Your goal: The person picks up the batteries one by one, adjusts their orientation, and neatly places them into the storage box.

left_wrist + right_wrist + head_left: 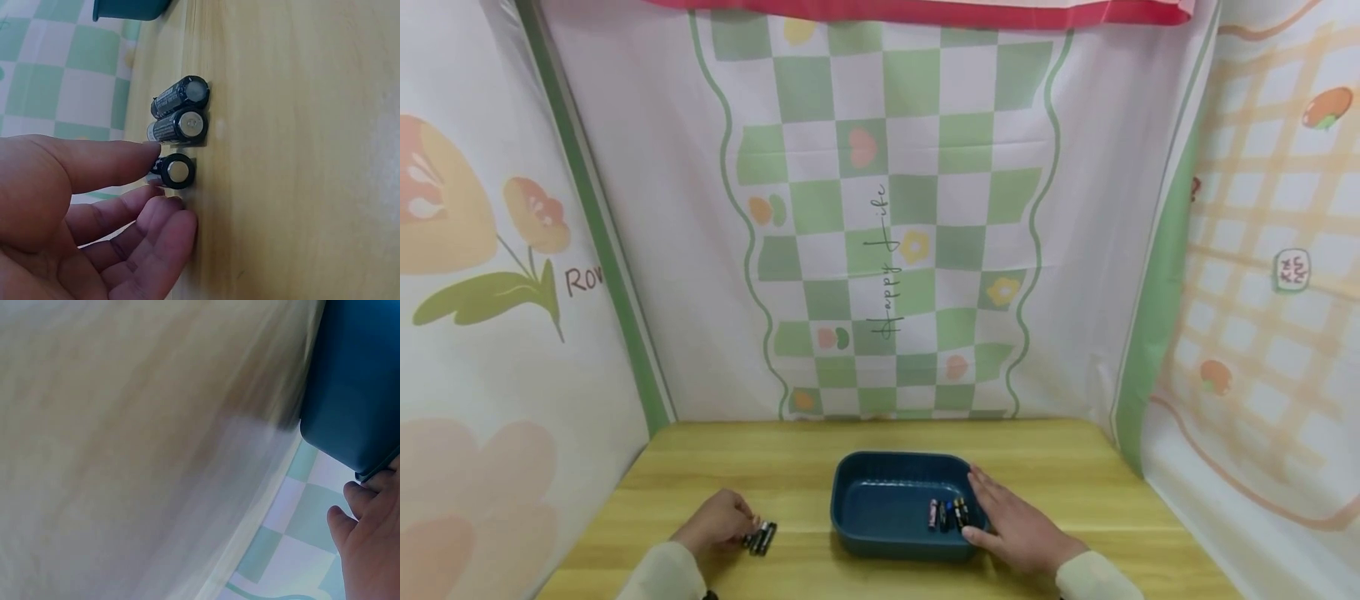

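Observation:
My left hand (724, 518) is low over the table on the left. In the left wrist view, its thumb and fingers pinch a black battery (177, 170) whose flat silver end faces the camera. Two more dark batteries (181, 126) lie side by side just beyond it on the wood. On the right, my right hand (1018, 525) rests against the right end of a dark blue plastic bin (887, 546), fingers laid straight along its rim. Inside the bin, near that end, several batteries (943, 515) lie in a row, one of them pink.
The yellow wood-grain table (790, 450) carries the bin and the loose batteries. Behind it hangs a cloth (910, 200) with green and white checks. Printed cloths also close off the left side (490, 375) and the right side (1262, 333).

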Tool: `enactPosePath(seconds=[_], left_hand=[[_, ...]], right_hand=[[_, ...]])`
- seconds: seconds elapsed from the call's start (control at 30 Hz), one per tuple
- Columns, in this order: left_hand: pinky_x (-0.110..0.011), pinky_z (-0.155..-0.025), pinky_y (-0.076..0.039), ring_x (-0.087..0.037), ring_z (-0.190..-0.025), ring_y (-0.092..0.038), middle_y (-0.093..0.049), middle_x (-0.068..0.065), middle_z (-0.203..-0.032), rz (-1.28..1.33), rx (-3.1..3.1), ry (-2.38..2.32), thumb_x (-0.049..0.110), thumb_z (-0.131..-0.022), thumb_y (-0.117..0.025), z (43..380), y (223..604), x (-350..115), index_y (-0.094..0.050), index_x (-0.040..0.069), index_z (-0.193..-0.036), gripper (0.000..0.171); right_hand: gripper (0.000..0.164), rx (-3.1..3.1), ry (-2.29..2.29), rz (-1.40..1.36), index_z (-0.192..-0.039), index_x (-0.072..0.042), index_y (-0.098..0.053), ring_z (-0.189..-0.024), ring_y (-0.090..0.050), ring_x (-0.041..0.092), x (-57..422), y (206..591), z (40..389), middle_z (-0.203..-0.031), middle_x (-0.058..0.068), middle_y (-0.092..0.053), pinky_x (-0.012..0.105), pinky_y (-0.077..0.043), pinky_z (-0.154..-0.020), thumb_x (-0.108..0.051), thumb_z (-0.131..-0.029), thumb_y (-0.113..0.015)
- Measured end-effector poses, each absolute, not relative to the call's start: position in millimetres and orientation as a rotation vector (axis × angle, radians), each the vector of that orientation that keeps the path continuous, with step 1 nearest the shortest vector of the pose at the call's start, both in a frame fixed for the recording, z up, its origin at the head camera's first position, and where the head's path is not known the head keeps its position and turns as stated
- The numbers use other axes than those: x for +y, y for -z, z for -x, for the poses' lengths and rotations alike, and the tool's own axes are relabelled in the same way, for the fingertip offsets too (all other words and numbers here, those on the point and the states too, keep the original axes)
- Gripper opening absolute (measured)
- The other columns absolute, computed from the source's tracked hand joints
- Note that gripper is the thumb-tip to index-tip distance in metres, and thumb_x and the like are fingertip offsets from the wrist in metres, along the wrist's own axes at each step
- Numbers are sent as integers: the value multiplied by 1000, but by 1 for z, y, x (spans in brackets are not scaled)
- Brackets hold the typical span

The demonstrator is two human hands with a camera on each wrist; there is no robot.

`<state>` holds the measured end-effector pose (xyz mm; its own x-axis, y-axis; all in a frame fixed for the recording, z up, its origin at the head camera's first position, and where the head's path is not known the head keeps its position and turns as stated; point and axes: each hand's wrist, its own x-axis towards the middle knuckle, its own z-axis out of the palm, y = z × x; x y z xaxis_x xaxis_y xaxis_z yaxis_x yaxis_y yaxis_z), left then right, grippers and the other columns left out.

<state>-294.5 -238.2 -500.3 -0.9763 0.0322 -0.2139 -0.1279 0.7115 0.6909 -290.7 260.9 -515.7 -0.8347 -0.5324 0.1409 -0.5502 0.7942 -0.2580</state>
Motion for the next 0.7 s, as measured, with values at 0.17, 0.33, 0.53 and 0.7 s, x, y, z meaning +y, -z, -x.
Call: enactPosePath(seconds=[0.17, 0.33, 0.53, 0.7], left_hand=[[-32, -56, -55, -20, -67, -58, -59, -7, -76, 61, 2726, -1130, 3, -81, -67, 295, 502, -238, -64, 2, -84, 4], [-32, -55, -55, -21, -68, -58, -58, -8, -78, 73, 2743, -1135, 1, -80, -65, 295, 505, -239, -63, 0, -87, 7], [-31, -55, -54, -21, -70, -58, -58, -7, -79, 87, 2742, -1099, 1, -80, -65, 296, 503, -237, -64, 1, -89, 9], [-31, -54, -54, -21, -69, -58, -58, -7, -78, 89, 2747, -1101, 0, -80, -64, 294, 502, -234, -64, 2, -87, 7]], right_hand=[[80, -2934, -455, -879, -155, -5, -17, -142, -23, 33, 261, 514, 290, -161, 12, -12, 55, -28, -110, -57, -99, -42], [80, -2944, -457, -886, -154, -4, -17, -142, -23, 34, 261, 514, 290, -161, 12, -12, 56, -29, -110, -57, -99, -41], [80, -2940, -461, -883, -154, -5, -17, -142, -24, 33, 261, 514, 291, -161, 12, -12, 55, -29, -110, -57, -99, -41], [80, -2940, -472, -879, -154, -5, -18, -141, -24, 33, 261, 515, 292, -161, 11, -12, 55, -30, -109, -57, -99, -41]])
